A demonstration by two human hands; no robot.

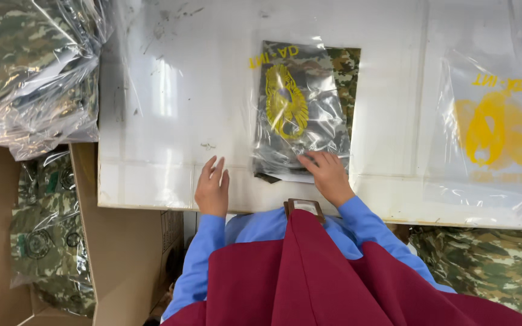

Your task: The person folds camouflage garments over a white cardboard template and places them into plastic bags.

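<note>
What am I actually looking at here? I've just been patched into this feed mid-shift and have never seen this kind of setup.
There is no machine: a person works with bare hands, and the single picture comes from a camera on their head, looking down. The image appears flipped, so the blue sleeves enter from the bottom. On the white table lies a camouflage garment in a clear printed bag. The right hand presses on that bag's near edge; the left hand rests flat on the bare table, holding nothing. An empty printed bag lies at the right, a pile of bagged garments at upper left, and a cardboard box below.
</note>
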